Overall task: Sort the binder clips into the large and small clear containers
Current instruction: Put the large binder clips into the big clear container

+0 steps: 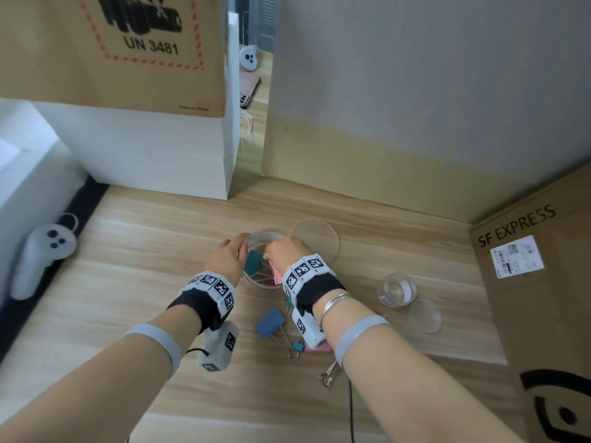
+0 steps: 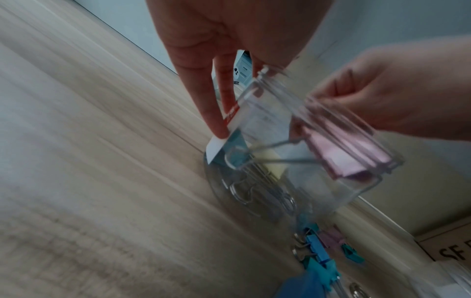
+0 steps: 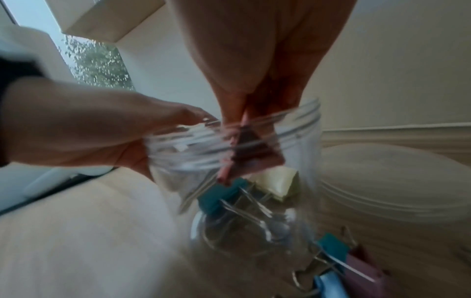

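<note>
My right hand [image 3: 257,66] pinches a large pink binder clip [image 3: 251,155] inside the mouth of the large clear plastic jar [image 1: 263,260], to drop it among the teal one there. My left hand [image 1: 228,255] curls round the rim to steady it. The small clear jar [image 1: 396,289] stands apart, for the loose small clips [image 1: 295,343].

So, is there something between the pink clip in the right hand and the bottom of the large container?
Partly. The right hand pinches the pink clip at the open mouth of the large container; no lid blocks it. Below it lie a teal clip and a yellow clip, so it would land on them.
</note>
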